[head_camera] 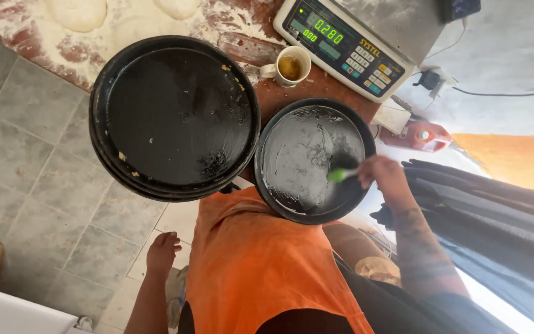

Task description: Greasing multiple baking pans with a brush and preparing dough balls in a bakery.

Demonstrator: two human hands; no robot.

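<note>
A person in an orange apron [261, 260] works a green-handled brush [343, 173] across a round black pan [292, 161], seen from above. The right hand [383, 174] is closed around the brush handle at the pan's right rim, with the dark bristle end resting on the greased, streaked bottom of the pan just left of the fingers. The left hand [163, 249] hangs loose and open beside the apron, well apart from the pans and touching nothing.

The pan sits at the near edge of a reddish counter [279, 93], jutting out over it. Just beside it to the left is a stack of larger black pans [174, 117], the top one flecked with dough crumbs, also overhanging the edge. Behind them stand a white mug [290, 65] and a digital scale [347, 43] at the counter's far right. Flour and flattened dough rounds [78, 12] cover the far left corner. Grey floor tiles [38, 179] lie below.
</note>
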